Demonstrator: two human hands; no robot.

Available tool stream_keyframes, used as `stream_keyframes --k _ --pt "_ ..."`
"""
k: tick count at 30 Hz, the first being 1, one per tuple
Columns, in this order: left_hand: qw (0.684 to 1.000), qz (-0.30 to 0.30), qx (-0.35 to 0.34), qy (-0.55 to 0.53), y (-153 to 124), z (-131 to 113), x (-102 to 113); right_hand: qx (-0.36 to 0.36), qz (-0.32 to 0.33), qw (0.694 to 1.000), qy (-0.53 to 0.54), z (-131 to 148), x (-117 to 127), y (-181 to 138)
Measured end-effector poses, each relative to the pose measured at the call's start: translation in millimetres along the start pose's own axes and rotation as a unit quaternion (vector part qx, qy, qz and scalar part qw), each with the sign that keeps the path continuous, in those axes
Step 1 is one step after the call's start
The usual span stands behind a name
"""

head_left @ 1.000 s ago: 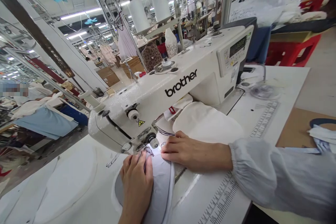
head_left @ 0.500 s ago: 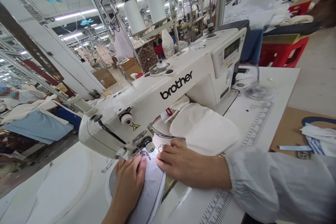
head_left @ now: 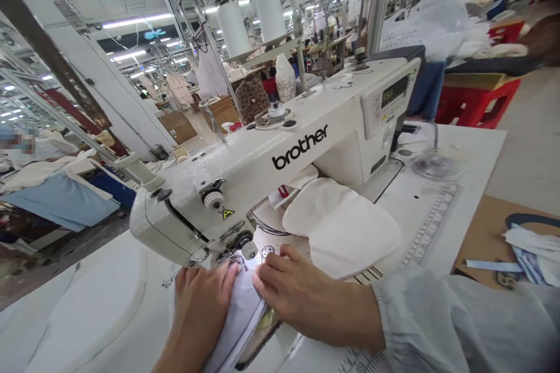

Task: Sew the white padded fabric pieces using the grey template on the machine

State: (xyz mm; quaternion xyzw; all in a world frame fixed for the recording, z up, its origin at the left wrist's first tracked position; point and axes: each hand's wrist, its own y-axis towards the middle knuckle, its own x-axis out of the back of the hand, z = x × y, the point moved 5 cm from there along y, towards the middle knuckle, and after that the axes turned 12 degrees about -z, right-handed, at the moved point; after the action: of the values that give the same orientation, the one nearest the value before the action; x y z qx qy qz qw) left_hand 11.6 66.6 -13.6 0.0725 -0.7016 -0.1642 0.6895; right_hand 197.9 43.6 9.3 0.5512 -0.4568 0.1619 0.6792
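Note:
A folded piece of white fabric [head_left: 238, 315] runs under the presser foot [head_left: 240, 261] of a white brother sewing machine [head_left: 236, 169]. On the fabric's left side, my left hand [head_left: 199, 303] is closed on it, fingers bent and thumb close to the foot. From the right, my right hand [head_left: 301, 297] pinches the fabric's edge with curled fingers, just right of the foot. The needle tip cannot be made out. Beyond my right hand, a rounded cream fabric piece [head_left: 345, 227] lies on the machine bed under the arm.
Printed ruler marks [head_left: 429, 224] cross the white table at right. A clear round dish [head_left: 437, 164] stands near the machine's base. Cardboard with cloth scraps [head_left: 531, 250] lies lower right. Thread cones [head_left: 234, 29] stand behind the machine, and a red stool [head_left: 476, 102] holds piled cloth.
The camera view has shifted slightly, so the machine sits a little lower and further right. Both hands have moved slightly left and down in the picture, still on the fabric.

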Motion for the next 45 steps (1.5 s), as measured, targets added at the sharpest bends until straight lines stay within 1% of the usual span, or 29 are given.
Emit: stream_keyframes --k 2,4,7,13,21,25,29,32,36,43,45 --pt "0.998 -0.036 0.041 0.025 -10.4 -0.6 -3.1 -0.015 0.015 0.999 0.040 -5.4 -1.7 -0.4" --pt "0.997 -0.052 0.057 0.033 -18.3 -2.7 -6.4 -0.039 0.028 0.996 0.081 -11.5 -4.5 -0.5" --pt "0.998 -0.047 0.041 0.024 -20.7 -3.3 -8.1 -0.063 0.023 0.992 0.110 -16.6 -5.8 -0.4" --pt "0.999 -0.037 0.001 -0.004 -12.7 6.2 -5.3 -0.036 0.036 0.988 0.143 -11.2 -1.9 -0.3" --pt "0.999 -0.042 -0.008 -0.023 -8.5 4.8 -4.6 -0.032 0.035 0.988 0.145 -6.7 -0.5 -2.0" --pt "0.999 -0.015 -0.022 -0.035 -1.3 6.3 -2.6 -0.020 0.032 0.990 0.133 -2.8 -1.9 -3.0" --pt "0.995 0.041 -0.064 -0.057 9.0 4.7 1.9 -0.007 0.032 0.992 0.124 0.3 -2.2 -2.6" --pt "0.993 0.058 -0.082 -0.060 16.0 5.3 4.1 -0.006 0.027 0.992 0.126 1.7 -1.3 -1.9" --pt "0.995 0.036 -0.082 -0.047 17.9 10.6 4.0 -0.021 0.024 0.991 0.131 1.2 -0.1 -1.2" --pt "0.991 -0.040 -0.096 -0.085 -1.3 14.9 9.8 -0.007 0.029 0.992 0.120 1.7 1.3 -1.2" --pt "0.989 -0.051 -0.102 -0.095 -4.3 16.2 9.4 -0.005 0.027 0.992 0.120 1.8 1.3 -1.0"
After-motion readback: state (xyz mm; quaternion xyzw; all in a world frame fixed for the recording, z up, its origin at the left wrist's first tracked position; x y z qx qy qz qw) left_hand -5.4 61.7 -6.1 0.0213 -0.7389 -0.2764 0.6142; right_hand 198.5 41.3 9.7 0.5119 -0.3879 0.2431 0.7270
